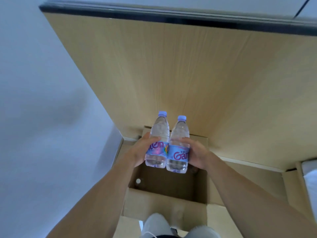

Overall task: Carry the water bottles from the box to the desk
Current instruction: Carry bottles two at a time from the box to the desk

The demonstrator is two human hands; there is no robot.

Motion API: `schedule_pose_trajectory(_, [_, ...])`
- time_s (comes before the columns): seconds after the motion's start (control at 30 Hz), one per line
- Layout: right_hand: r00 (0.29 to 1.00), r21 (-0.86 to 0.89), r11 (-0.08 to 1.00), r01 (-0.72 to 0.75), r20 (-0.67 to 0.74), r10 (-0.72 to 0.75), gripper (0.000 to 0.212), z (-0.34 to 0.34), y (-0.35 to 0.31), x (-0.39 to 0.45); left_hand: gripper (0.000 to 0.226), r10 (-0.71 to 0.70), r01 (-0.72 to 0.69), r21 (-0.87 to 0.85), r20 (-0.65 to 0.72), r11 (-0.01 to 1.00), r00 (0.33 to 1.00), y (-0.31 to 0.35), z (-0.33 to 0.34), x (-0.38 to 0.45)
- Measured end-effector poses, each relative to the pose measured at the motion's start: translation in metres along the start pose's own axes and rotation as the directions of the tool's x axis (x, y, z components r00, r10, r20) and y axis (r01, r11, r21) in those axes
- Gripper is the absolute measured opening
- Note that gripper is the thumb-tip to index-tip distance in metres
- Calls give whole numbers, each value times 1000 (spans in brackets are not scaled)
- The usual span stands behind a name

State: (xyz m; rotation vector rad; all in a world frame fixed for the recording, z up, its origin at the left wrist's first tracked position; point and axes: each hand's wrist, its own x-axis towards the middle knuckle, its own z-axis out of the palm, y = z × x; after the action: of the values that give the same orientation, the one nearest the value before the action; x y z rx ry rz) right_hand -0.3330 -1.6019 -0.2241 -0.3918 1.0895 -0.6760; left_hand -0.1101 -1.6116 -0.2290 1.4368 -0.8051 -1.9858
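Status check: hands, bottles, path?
Left hand and right hand each grip a bottle. Both above open box. Nothing blocking.

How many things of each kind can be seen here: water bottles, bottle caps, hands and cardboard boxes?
Water bottles: 2, the left bottle and the right bottle, held side by side above the box
Bottle caps: 2, both pale blue
Hands: 2, the left hand and the right hand, one on each bottle
Open cardboard boxes: 1, the cardboard box
Total: 7
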Motion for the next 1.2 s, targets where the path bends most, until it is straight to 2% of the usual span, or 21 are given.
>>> schedule_pose_trajectory(0.1, [1000,-10,1000,24,10,-24,67,-1,-15,-16,56,51,-50,-20,52,999,997,11,8,-5])
schedule_pose_trajectory(0.2, [998,-7,998,70,-3,-70,61,-7,-25,-32,68,66,-65,-13,86,998,994,19,21,-7])
schedule_pose_trajectory(0.33, [987,-20,988,153,-55,-154,65,-16,-35,-54,79,58,-60,8,147,998,987,31,39,-3])
schedule_pose_trajectory(0.53, [951,-1,968,252,-187,-248,54,-25,-29,-81,68,60,-88,108,240,990,969,44,60,1])
schedule_pose_trajectory(0.67, [918,1,954,300,-273,-288,54,-19,-15,-97,59,37,-91,174,292,981,956,48,66,-8])
schedule_pose_trajectory(0.93, [836,-1,928,373,-435,-336,62,-2,29,-136,64,-48,-69,257,425,964,904,41,69,-31])
schedule_pose_trajectory(1.1, [790,26,919,393,-521,-323,46,1,59,-167,68,-97,-83,319,510,944,855,26,82,-42])
schedule_pose_trajectory(1.2, [768,35,918,394,-561,-309,49,0,81,-189,66,-127,-96,363,544,927,829,17,96,-54])
